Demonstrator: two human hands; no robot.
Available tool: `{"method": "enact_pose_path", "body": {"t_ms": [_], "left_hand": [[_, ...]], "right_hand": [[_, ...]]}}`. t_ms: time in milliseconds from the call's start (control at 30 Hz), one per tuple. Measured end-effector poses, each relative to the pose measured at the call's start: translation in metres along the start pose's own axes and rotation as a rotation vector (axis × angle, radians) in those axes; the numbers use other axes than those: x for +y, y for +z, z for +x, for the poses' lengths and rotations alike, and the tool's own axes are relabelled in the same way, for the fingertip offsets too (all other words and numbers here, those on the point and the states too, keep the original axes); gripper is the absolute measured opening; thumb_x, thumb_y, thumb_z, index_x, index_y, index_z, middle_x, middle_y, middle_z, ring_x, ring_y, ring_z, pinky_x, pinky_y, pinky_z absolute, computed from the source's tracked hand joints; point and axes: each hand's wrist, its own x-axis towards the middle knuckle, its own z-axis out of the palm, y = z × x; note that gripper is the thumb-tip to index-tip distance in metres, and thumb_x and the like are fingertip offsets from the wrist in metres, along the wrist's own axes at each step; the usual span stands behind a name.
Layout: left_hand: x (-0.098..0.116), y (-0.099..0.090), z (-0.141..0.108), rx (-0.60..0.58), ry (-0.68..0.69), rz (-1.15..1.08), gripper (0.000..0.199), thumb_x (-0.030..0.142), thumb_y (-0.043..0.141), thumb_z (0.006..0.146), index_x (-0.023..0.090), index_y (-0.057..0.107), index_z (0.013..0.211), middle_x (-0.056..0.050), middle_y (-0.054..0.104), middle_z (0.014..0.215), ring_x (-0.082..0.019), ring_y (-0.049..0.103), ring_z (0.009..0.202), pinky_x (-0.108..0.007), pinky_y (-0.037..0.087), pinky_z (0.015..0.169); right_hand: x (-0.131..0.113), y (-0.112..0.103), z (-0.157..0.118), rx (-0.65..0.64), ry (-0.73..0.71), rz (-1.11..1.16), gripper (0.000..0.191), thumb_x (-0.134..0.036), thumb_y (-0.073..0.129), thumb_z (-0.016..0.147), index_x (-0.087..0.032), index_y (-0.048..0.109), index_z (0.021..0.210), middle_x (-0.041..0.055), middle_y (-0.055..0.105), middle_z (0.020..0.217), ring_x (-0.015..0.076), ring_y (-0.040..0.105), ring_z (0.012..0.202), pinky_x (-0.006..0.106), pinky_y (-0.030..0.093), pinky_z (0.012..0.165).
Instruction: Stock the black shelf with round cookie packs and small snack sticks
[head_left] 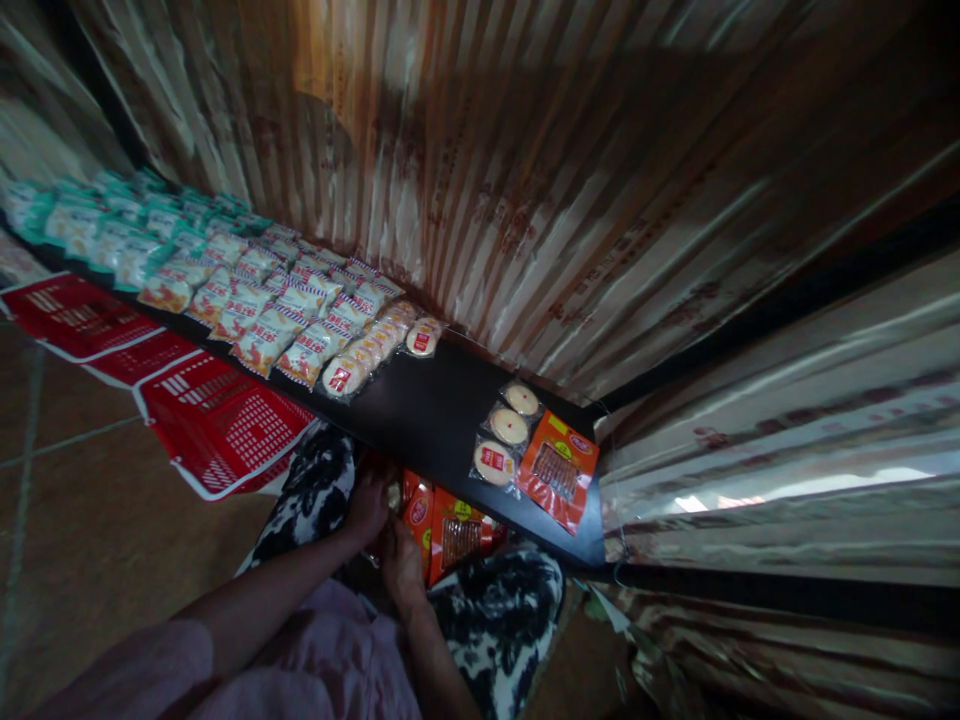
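My left hand (369, 508) is low between my knees, below the front edge of the black shelf (427, 400). Its fingers curl beside a small pale, shiny item (393, 495). Close by, my right hand (403, 560) is at the left side of an orange-red packet (418, 515). Dimness and blur hide what either hand grips. Another orange packet (459, 535) with a clear window lies right of that one. On the shelf's right end are an orange packet (559, 468) and three round wrapped cakes (509, 426).
Rows of white snack bags (274, 330) and green-white bags (112, 225) cover the shelf's left part, beside a row of round wrapped cakes (371, 345). Red printed sheets (225, 420) hang along the front edge. Striped plastic sheeting (480, 180) rises behind.
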Motion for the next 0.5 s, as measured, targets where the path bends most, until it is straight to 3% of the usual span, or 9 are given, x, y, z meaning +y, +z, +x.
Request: {"method": "enact_pose_path", "body": {"t_ms": [100, 200, 333, 500], "left_hand": [[0.005, -0.003, 0.014, 0.01, -0.02, -0.073, 0.04, 0.008, 0.035, 0.079, 0.011, 0.054, 0.114, -0.013, 0.057, 0.117, -0.022, 0.048, 0.112, -0.033, 0.032, 0.099], [0.004, -0.003, 0.028, -0.022, -0.035, -0.169, 0.033, 0.012, 0.04, 0.081, 0.014, 0.06, 0.107, -0.01, 0.063, 0.107, -0.022, 0.053, 0.105, -0.031, 0.036, 0.093], [-0.001, 0.001, 0.041, -0.036, -0.047, -0.307, 0.022, 0.022, 0.05, 0.081, 0.017, 0.064, 0.098, -0.009, 0.065, 0.103, -0.022, 0.056, 0.101, -0.033, 0.04, 0.089], [-0.005, 0.005, 0.049, -0.002, -0.062, -0.47, 0.03, 0.033, 0.05, 0.086, 0.018, 0.053, 0.111, -0.008, 0.055, 0.115, -0.018, 0.055, 0.098, -0.04, 0.047, 0.084]], "right_hand": [[-0.001, 0.002, 0.003, -0.029, 0.116, 0.128, 0.044, -0.032, 0.037, 0.086, -0.013, 0.051, 0.123, 0.0145, 0.058, 0.119, 0.0218, 0.055, 0.109, 0.037, 0.042, 0.094], [0.001, 0.006, 0.008, -0.021, 0.234, 0.245, 0.054, -0.045, 0.039, 0.085, -0.015, 0.044, 0.13, 0.0132, 0.047, 0.132, 0.0238, 0.044, 0.122, 0.042, 0.034, 0.101], [0.005, 0.012, 0.024, -0.006, 0.364, 0.379, 0.061, -0.054, 0.037, 0.083, -0.018, 0.042, 0.132, 0.0098, 0.04, 0.138, 0.0222, 0.035, 0.129, 0.041, 0.029, 0.104], [0.006, 0.016, 0.055, 0.053, 0.473, 0.474, 0.06, -0.057, 0.04, 0.08, -0.02, 0.048, 0.127, 0.0076, 0.041, 0.138, 0.0214, 0.032, 0.13, 0.039, 0.025, 0.106]]}}
